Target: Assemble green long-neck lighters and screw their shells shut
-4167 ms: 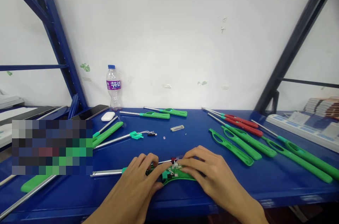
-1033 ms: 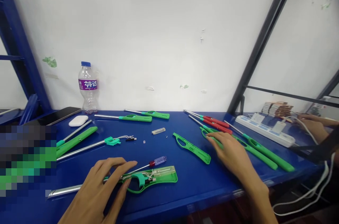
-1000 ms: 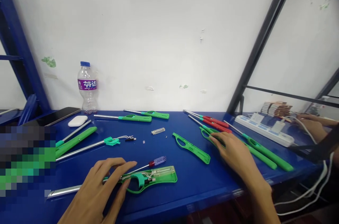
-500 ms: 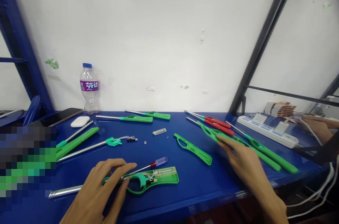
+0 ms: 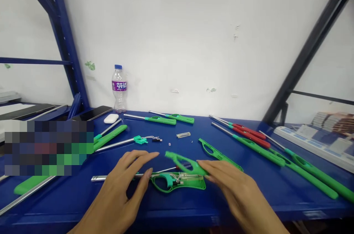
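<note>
An opened green lighter half (image 5: pixel 179 183) with wires and a teal trigger lies near the table's front edge, its metal tube (image 5: pixel 110 178) pointing left. My left hand (image 5: pixel 125 182) rests on the tube end of it, fingers spread. My right hand (image 5: pixel 229 184) holds a green cover shell (image 5: pixel 184 161) by one end, tilted just above the opened half. A small screwdriver lies behind the half, mostly hidden.
Another green shell (image 5: pixel 219 153) lies just right of centre. Green and red long lighters (image 5: pixel 257 140) are spread to the right and along the back. A water bottle (image 5: pixel 118 88), a phone (image 5: pixel 95 112) and a white case (image 5: pixel 111 118) stand at the back left. A power strip (image 5: pixel 312 142) sits far right.
My right hand took a green cover shell from the right-hand group and brought it left, over the opened lighter half. The view swung back to the left. My left hand stayed on the tube.
</note>
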### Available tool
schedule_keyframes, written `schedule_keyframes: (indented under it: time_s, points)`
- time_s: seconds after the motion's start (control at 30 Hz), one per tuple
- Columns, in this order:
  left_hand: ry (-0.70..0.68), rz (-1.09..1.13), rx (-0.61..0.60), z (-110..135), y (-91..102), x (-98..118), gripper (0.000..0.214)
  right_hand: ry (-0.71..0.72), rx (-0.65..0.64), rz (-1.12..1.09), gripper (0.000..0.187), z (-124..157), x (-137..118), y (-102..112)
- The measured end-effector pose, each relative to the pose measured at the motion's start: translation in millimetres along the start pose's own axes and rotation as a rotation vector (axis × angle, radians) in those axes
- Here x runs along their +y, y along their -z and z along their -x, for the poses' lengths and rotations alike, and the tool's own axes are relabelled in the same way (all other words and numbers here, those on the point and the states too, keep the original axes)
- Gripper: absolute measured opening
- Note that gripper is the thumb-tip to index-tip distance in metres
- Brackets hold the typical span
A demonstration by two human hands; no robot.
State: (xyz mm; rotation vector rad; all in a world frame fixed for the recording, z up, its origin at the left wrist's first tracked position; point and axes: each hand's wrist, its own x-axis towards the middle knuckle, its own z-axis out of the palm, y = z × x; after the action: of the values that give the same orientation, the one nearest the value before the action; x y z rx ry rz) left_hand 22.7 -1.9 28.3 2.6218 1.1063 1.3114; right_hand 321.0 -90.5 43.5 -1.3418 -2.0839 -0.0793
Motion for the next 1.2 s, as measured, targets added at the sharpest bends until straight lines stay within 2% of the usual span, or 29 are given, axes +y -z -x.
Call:
schedule_keyframes:
  time_s: [0.07, 0.17, 0.3, 0.57, 0.9, 1.03, 1.2]
  points:
    - [-0.009, 0.006, -0.052, 1.0, 1.8, -6.9, 0.035, 0.136, -0.054, 0.123, 0.053, -4.7, -2.2, -5.8]
    - [-0.060, 0.005, -0.102, 3.5, 2.8, -18.9, 0.034, 0.212, -0.109, 0.224, 0.063, -7.9, -2.7, -13.7]
    - [-0.099, 0.047, -0.151, 2.9, 5.3, -27.2, 0.027, 0.188, -0.188, 0.239, 0.064, -8.2, -1.3, -22.8]
    - [-0.104, 0.062, -0.233, -2.3, 5.8, -24.6, 0.023, 0.174, -0.313, 0.161, 0.063, -10.2, -1.5, -29.8]
    - [-0.118, 0.100, -0.252, -3.9, 5.6, -14.9, 0.025, 0.102, -0.293, 0.091, 0.043, -12.8, -7.7, -23.3]
    - [-0.164, 0.098, -0.254, -5.3, 7.0, -13.0, 0.028, 0.090, -0.274, 0.037, 0.042, -11.6, -11.7, -19.0]
    - [-0.218, 0.035, -0.214, -2.2, 2.9, -13.8, 0.031, 0.009, -0.251, -0.039, 0.038, -9.4, -14.7, -18.6]
